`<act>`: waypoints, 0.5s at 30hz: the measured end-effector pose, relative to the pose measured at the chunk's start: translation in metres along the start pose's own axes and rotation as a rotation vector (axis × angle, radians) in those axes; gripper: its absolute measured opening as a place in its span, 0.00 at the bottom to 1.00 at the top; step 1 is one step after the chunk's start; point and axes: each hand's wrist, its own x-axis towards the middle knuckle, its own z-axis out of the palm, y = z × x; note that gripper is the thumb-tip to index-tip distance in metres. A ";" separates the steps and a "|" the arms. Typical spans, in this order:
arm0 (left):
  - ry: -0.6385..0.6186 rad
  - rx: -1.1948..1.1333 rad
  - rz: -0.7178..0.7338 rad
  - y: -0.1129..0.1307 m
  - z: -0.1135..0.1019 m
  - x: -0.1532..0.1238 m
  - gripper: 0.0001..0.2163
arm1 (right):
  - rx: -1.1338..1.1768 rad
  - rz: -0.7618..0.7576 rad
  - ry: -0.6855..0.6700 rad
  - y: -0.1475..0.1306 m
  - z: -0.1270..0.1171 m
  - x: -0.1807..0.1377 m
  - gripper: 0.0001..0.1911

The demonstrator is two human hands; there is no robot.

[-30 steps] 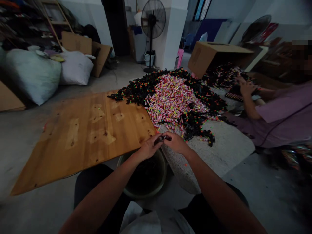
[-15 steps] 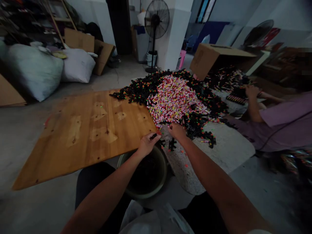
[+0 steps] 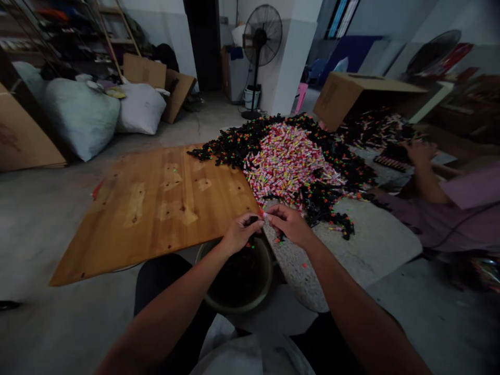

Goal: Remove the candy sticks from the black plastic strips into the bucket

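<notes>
Close to the wooden board's near right corner, my left hand (image 3: 242, 232) is closed around a small black plastic piece (image 3: 253, 220), perhaps a toy gun part. Just to its right, my right hand (image 3: 289, 224) pinches a small pink-and-white tube (image 3: 264, 214), its end almost against the black piece. Whether the two touch I cannot tell. Beyond my hands rises a heap of pink, white and yellow tubes (image 3: 289, 161), ringed by black toy pieces (image 3: 230, 138) with orange and green tips. Below my hands stands a round tub (image 3: 269, 273) with a dark inside.
The wooden board (image 3: 156, 203) extends to the left, and a grey stone slab (image 3: 375, 239) to the right. A co-worker's hand (image 3: 420, 152) is by black pieces at the right. A cardboard box (image 3: 336, 99), a standing fan (image 3: 260, 39) and stuffed sacks (image 3: 84, 114) are farther back.
My right hand has come from the heap's near edge to my left hand, now with a tube in its fingers. The whole view has shifted slightly, scenery sliding right.
</notes>
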 end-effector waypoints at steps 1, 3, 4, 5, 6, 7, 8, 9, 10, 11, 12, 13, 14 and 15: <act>-0.008 0.015 0.009 0.000 0.001 0.000 0.21 | 0.050 -0.002 0.002 -0.004 0.001 -0.006 0.18; -0.023 0.053 0.027 0.000 0.003 0.000 0.21 | 0.121 0.016 0.019 -0.008 0.001 -0.015 0.19; -0.027 0.074 0.037 0.001 0.004 -0.001 0.20 | 0.143 0.026 0.027 -0.009 0.001 -0.018 0.19; -0.025 0.097 0.047 0.001 0.005 -0.002 0.20 | 0.156 0.029 0.031 -0.009 0.000 -0.020 0.19; -0.022 0.122 0.059 0.002 0.005 -0.003 0.19 | 0.164 0.026 0.033 -0.010 -0.001 -0.021 0.19; -0.022 0.148 0.072 0.003 0.006 -0.003 0.19 | 0.168 0.021 0.030 -0.010 -0.002 -0.022 0.19; -0.028 0.174 0.084 0.005 0.006 -0.004 0.18 | 0.168 0.014 0.026 -0.010 -0.002 -0.022 0.19; -0.037 0.199 0.096 0.006 0.005 -0.005 0.18 | 0.163 0.009 0.021 -0.010 -0.003 -0.023 0.18; -0.049 0.224 0.106 0.007 0.005 -0.005 0.18 | 0.153 0.005 0.018 -0.010 -0.003 -0.023 0.18; -0.061 0.244 0.117 0.008 0.005 -0.006 0.17 | 0.138 0.001 0.018 -0.011 -0.004 -0.024 0.18; -0.070 0.260 0.128 0.009 0.004 -0.006 0.17 | 0.121 -0.003 0.020 -0.012 -0.004 -0.024 0.17; -0.078 0.272 0.139 0.009 0.004 -0.007 0.17 | 0.102 -0.006 0.023 -0.012 -0.004 -0.025 0.17; -0.087 0.282 0.148 0.009 0.003 -0.007 0.16 | 0.086 -0.007 0.025 -0.014 -0.004 -0.025 0.16; -0.094 0.290 0.154 0.009 0.003 -0.007 0.16 | 0.070 -0.008 0.024 -0.015 -0.004 -0.026 0.16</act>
